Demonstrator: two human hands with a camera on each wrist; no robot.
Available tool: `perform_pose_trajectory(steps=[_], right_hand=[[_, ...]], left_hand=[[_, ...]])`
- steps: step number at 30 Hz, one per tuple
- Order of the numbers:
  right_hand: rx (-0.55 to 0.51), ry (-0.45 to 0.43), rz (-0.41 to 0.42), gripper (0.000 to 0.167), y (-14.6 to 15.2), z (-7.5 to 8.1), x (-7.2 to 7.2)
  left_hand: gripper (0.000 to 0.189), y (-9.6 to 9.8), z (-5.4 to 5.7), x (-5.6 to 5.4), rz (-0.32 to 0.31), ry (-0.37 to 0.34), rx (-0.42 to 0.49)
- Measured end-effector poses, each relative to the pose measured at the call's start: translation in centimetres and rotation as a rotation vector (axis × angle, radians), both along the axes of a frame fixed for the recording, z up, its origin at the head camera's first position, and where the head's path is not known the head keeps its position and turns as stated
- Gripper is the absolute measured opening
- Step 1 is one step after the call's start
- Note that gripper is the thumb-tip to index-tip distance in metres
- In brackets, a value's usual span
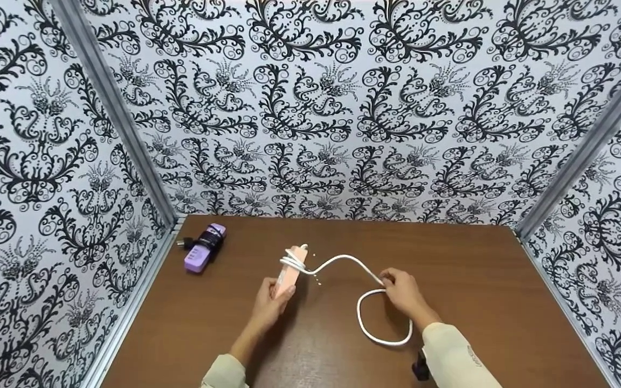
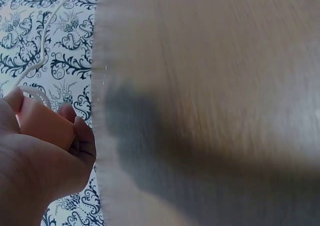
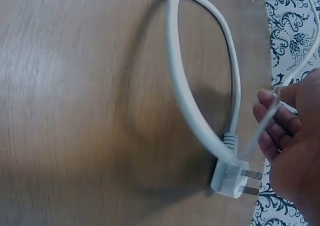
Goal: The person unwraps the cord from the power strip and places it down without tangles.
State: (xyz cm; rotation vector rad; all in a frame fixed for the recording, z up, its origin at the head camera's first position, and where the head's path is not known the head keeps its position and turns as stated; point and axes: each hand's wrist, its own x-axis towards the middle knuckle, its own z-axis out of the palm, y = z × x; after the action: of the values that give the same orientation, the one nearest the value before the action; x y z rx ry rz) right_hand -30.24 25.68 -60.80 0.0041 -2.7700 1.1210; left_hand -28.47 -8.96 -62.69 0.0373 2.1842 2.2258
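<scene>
My left hand (image 1: 270, 307) grips the lower end of a peach power strip (image 1: 287, 280), held tilted over the table. Turns of white cord (image 1: 292, 262) wrap around the strip's upper part. From there the cord arcs across to my right hand (image 1: 403, 291), which pinches it between thumb and fingers. Past that pinch the cord hangs in a loop (image 3: 175, 60) over the wood. In the right wrist view a white two-pin plug (image 3: 230, 178) shows at the cord's end, just below the fingers. The left wrist view shows the strip's peach end (image 2: 46, 123) between thumb and curled fingers.
A purple power strip (image 1: 198, 257), bound with its black cord (image 1: 211, 237), lies at the table's back left, its plug (image 1: 185, 243) pointing left. Patterned walls (image 1: 321, 108) enclose the brown table (image 1: 450, 253) at the back and sides. Something small and dark (image 1: 421, 368) shows beside the right sleeve.
</scene>
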Motion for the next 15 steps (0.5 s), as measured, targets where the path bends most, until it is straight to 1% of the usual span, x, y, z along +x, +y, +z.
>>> perform_pose_trajectory(steps=[4, 6, 11, 15], right_hand=[[0.013, 0.012, 0.032, 0.017, -0.5, 0.7, 0.1], [0.021, 0.034, 0.052, 0.018, -1.0, 1.2, 0.2], [0.043, 0.166, 0.126, 0.019, -3.2, 2.8, 0.0], [0.078, 0.278, 0.253, 0.026, -5.3, 4.0, 0.0]], left_hand=[[0.036, 0.2, 0.2, 0.1, -0.006, 0.013, -0.013], [0.036, 0.4, 0.3, 0.2, -0.013, 0.017, -0.015], [0.037, 0.9, 0.8, 0.0, -0.028, 0.025, -0.013], [0.037, 1.3, 1.3, -0.1, -0.032, 0.029, -0.011]])
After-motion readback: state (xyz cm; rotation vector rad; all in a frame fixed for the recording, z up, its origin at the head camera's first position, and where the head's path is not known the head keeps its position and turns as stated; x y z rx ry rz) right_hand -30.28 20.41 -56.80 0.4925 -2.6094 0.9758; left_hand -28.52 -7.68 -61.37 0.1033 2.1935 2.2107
